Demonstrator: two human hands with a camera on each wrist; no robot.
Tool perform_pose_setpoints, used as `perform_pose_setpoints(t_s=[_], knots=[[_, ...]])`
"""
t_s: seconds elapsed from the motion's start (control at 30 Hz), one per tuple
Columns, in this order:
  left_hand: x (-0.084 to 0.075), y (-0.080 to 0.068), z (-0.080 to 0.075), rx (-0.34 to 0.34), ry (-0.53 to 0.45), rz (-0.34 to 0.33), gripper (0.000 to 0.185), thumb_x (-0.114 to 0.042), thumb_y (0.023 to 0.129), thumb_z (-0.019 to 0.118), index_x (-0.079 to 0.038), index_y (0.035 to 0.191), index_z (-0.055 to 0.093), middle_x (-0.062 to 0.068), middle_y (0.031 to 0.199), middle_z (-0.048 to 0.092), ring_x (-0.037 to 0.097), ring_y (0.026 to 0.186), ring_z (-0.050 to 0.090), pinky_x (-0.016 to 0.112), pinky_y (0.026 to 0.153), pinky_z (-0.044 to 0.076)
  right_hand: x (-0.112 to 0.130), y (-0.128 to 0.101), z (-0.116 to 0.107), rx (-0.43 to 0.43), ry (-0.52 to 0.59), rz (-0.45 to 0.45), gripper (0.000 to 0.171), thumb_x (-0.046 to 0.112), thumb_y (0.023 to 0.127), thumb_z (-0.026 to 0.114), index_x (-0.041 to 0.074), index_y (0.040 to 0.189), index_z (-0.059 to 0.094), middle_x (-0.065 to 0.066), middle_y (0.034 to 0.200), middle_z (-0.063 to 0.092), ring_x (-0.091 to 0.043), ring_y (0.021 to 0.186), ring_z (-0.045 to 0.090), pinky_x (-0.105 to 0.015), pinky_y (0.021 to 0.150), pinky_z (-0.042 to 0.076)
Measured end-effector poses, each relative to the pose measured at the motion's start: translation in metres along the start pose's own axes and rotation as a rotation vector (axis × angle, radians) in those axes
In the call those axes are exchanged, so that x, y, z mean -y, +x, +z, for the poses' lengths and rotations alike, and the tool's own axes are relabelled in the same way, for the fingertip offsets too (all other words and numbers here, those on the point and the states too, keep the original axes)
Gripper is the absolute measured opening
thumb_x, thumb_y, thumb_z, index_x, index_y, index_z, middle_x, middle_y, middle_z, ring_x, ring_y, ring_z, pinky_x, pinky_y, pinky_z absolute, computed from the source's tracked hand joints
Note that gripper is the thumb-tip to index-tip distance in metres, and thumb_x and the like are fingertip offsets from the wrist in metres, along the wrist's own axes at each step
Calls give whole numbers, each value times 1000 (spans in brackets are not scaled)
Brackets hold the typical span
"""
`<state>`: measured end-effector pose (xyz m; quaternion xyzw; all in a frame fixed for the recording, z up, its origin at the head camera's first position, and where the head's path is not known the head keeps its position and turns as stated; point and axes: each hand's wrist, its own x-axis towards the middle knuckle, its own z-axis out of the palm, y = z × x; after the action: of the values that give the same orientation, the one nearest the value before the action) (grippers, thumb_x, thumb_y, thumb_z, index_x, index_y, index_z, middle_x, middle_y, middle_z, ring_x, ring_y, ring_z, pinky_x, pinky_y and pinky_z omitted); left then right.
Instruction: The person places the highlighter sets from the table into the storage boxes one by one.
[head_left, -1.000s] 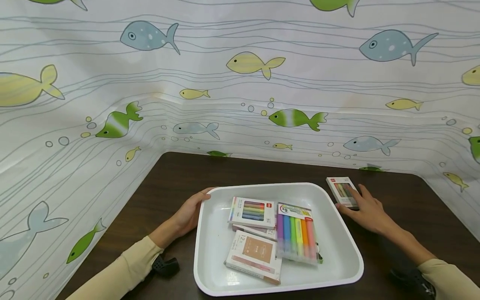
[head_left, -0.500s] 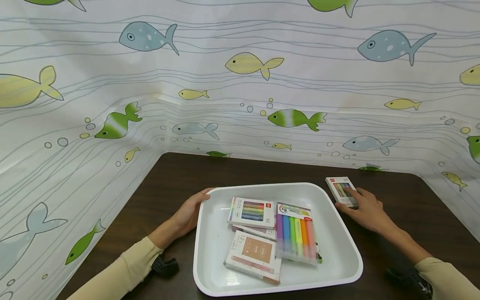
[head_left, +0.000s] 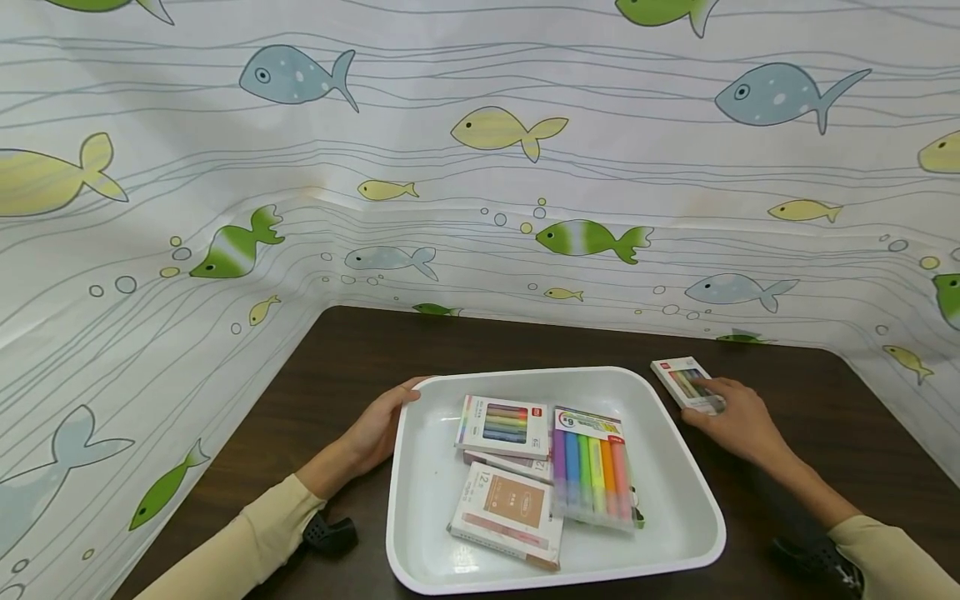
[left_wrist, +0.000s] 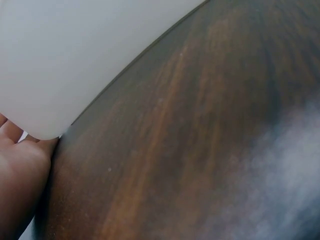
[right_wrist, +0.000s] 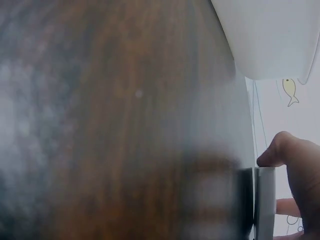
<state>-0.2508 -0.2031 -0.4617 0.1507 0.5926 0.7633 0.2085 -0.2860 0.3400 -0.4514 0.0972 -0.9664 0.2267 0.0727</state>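
Note:
A white tray (head_left: 427,500) sits on the dark wooden table (head_left: 450,342). My left hand (head_left: 382,421) grips its left rim, thumb on top; in the left wrist view the palm (left_wrist: 20,175) lies against the tray (left_wrist: 75,50). Right of the tray, my right hand (head_left: 723,408) pinches the near end of a small box of coloured pens (head_left: 684,379). The right wrist view shows the thumb (right_wrist: 295,165) against the box's edge (right_wrist: 265,200), beside the tray (right_wrist: 275,35).
The tray holds a rainbow pen box (head_left: 504,423), a highlighter pack (head_left: 591,467) and a brown-fronted box (head_left: 510,504), with another box partly hidden beneath. A fish-patterned curtain (head_left: 480,208) walls the table at the back and both sides.
My right hand's fingers have closed round the near end of the small pen box, which has turned slightly. The left hand and tray have stayed put.

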Motion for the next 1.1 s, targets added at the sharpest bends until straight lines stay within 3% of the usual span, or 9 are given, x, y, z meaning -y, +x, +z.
perform_pose_setpoints(t_s=[0.17, 0.5, 0.8, 1.1], knots=[[2, -1, 0, 11, 1, 8, 47, -27, 110, 34, -7, 153, 35, 23, 139, 48, 29, 113, 58, 42, 88, 53, 8, -3, -7, -50, 20, 17, 67, 38, 91, 73, -7, 138, 57, -40, 136, 46, -56, 114, 47, -65, 81, 41], [1, -1, -2, 1, 9, 17, 47, -27, 109, 34, -7, 152, 36, 23, 136, 50, 29, 111, 58, 42, 86, 54, 47, -8, -37, -155, 89, -51, 65, 34, 89, 77, 0, 141, 59, -32, 144, 45, -47, 110, 49, -43, 70, 41], [0, -1, -1, 8, 24, 17, 49, -28, 110, 32, -7, 154, 32, 23, 140, 47, 30, 114, 56, 45, 88, 53, 80, -16, -47, -183, 85, -133, 64, 27, 83, 82, 2, 139, 62, -29, 145, 45, -48, 111, 47, -44, 70, 40], [0, 1, -1, 2, 15, 14, 51, -29, 109, 35, -7, 154, 33, 21, 138, 49, 29, 113, 57, 43, 87, 53, 112, -30, -51, -134, 72, -131, 64, 26, 84, 81, 5, 141, 61, -24, 150, 42, -49, 115, 44, -47, 73, 46]])
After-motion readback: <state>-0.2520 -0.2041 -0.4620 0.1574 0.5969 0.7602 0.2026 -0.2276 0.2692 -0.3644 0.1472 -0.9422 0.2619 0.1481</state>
